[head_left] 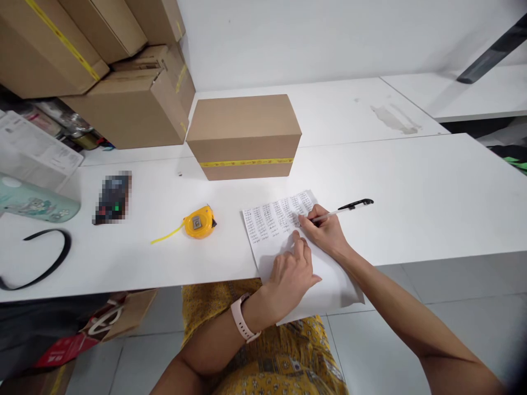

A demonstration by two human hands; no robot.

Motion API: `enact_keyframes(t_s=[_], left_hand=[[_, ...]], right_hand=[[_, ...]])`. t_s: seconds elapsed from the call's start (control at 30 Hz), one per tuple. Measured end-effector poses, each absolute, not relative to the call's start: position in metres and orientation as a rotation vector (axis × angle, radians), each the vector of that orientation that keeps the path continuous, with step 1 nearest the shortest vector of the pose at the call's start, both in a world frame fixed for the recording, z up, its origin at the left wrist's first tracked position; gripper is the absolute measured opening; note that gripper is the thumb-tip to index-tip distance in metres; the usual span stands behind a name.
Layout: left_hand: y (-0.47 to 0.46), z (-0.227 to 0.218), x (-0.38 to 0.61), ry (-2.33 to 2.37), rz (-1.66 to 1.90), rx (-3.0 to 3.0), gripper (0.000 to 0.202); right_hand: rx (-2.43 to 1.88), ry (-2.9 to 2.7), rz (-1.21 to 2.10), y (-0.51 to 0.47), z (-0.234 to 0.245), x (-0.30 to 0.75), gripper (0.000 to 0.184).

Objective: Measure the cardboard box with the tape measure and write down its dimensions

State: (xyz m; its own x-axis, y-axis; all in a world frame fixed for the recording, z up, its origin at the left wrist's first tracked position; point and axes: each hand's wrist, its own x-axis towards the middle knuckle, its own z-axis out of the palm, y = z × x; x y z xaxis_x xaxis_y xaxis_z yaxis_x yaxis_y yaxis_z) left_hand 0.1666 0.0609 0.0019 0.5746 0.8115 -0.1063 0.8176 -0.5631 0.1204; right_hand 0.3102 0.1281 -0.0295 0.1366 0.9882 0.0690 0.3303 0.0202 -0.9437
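A sheet of white paper lies at the table's front edge, its lower part hanging over. Columns of small handwriting fill its upper half. My right hand is closed round a pen with a clear barrel and black cap, its tip down at the right side of the writing. My left hand rests on the paper just below the lines, fingers stretched out and holding nothing. A pale pink watch band circles the left wrist.
Behind the paper stands a closed cardboard box with yellow tape. A yellow tape measure lies left, its blade partly out. Further left are a pixelated object, a black band and a mint bottle. Stacked cartons fill the back left.
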Motion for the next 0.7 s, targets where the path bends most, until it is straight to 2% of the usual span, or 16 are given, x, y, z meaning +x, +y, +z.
enact_keyframes(t_s=[0.7], left_hand=[[0.0616, 0.0042, 0.1663, 1.373, -0.085, 2.62, 0.086]], right_hand=[[-1.458, -1.39, 0.917, 0.1271, -0.0283, 0.3091, 0.033]])
